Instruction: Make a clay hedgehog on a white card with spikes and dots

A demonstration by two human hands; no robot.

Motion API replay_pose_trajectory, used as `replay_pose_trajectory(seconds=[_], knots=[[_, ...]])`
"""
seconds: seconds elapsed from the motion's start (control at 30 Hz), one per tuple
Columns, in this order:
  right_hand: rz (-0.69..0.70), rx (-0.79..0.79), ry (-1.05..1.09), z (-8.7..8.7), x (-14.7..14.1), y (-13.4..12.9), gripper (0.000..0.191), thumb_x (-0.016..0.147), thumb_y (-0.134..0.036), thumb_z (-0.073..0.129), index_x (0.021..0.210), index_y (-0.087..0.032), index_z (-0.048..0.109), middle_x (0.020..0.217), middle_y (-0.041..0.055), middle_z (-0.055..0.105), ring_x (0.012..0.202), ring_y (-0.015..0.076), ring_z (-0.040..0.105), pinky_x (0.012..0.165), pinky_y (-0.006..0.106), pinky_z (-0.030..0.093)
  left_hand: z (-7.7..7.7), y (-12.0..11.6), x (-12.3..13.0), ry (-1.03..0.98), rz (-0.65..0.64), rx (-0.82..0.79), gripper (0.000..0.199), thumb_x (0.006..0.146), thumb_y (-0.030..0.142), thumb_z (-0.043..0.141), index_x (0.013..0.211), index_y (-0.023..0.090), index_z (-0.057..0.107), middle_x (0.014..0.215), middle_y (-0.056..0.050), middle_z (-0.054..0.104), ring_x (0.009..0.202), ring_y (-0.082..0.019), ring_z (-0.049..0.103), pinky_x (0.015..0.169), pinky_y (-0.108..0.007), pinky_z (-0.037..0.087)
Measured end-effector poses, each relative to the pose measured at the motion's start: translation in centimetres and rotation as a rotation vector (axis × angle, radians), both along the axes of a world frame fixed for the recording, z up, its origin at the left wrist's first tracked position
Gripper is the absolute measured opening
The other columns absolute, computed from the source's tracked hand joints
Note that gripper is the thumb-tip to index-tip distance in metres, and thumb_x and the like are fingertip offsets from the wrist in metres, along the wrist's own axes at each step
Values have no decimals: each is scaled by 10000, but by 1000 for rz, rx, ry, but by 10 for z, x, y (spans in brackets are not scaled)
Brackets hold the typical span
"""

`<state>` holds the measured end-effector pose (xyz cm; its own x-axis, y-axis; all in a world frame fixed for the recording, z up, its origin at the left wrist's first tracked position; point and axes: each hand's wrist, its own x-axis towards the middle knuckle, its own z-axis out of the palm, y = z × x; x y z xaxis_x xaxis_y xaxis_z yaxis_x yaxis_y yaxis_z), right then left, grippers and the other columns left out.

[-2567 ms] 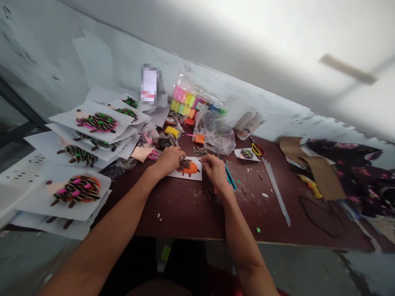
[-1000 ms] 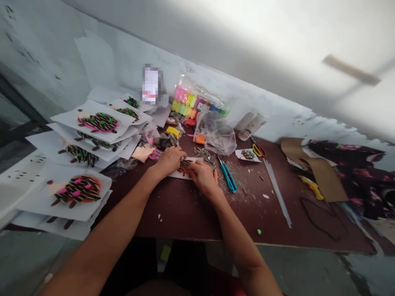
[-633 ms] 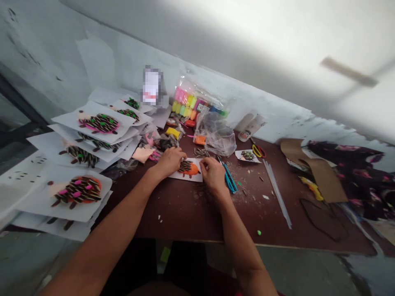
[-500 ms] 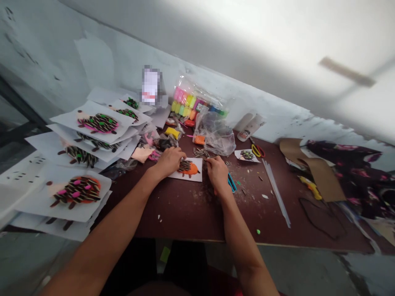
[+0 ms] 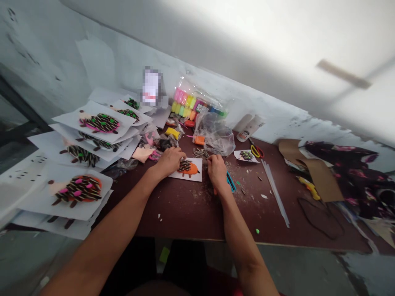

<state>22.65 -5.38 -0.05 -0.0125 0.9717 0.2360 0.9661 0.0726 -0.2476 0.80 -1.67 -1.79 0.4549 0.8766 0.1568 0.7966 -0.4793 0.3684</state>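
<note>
A white card (image 5: 196, 178) lies on the table with an orange clay hedgehog (image 5: 193, 168) on it, its back set with rows of striped sunflower seeds (image 5: 185, 165). My left hand (image 5: 170, 160) rests on the card's left end, fingers curled and covering the hedgehog's front part. Just right of the card, my right hand (image 5: 217, 169) has thumb and fingertips pinched together; whatever is between them is too small to make out. Beyond the card sits a loose heap of sunflower seeds (image 5: 200, 153). A blue-handled tool (image 5: 230, 182) lies partly hidden beside my right wrist.
Finished-looking hedgehog sheets (image 5: 101, 123) are stacked at left. Behind are coloured clay packs (image 5: 185, 102), a plastic bag (image 5: 216, 137) and a phone (image 5: 151, 86). To the right lie scissors (image 5: 256, 151), glue sticks (image 5: 275, 193), a yellow glue gun (image 5: 309, 188) and a small picture (image 5: 247, 156).
The fingertips of my right hand have shifted slightly at the card's right edge. My left hand and the card stay in place.
</note>
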Motion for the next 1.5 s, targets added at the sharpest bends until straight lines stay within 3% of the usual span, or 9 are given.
replay_pose_trajectory(seconds=[0.17,0.27,0.37,0.6,1.07,1.5], knots=[[20,-22,311,3,3,-2,162,913,-199,497,918,-184,658,840,47,675,766,180,587,729,272,427,0,0,0,7,7,8,328,881,102,505,1011,227,779,1017,-86,703,954,-220,616,843,-319,466],[153,-53,520,4,0,-6,157,870,-240,535,919,-178,672,814,22,681,728,159,585,696,250,435,0,0,0,8,12,6,316,887,105,513,1006,226,779,1013,-87,701,947,-223,620,837,-321,466],[286,-118,599,5,-8,-10,168,845,-257,579,910,-175,711,798,13,694,712,146,587,691,239,441,-1,0,0,13,6,12,316,888,100,515,1018,221,777,1010,-85,700,953,-223,624,842,-320,464],[421,-125,454,8,-20,-19,124,851,-157,648,856,-196,765,850,28,683,739,135,584,714,236,422,-1,0,0,34,-2,25,321,885,92,513,1030,210,775,1004,-91,696,950,-224,622,831,-320,465],[354,-158,160,14,-33,-27,146,904,-180,633,929,-226,770,886,33,705,799,157,614,728,230,398,-2,1,-1,37,-6,39,305,871,104,533,1021,215,773,1001,-84,701,936,-214,618,830,-314,473],[342,-173,61,20,-40,-31,144,938,-199,605,940,-223,747,881,25,655,778,150,587,688,234,350,-1,1,-1,12,-6,29,294,878,112,532,1006,214,776,1001,-86,699,934,-219,624,836,-320,477]])
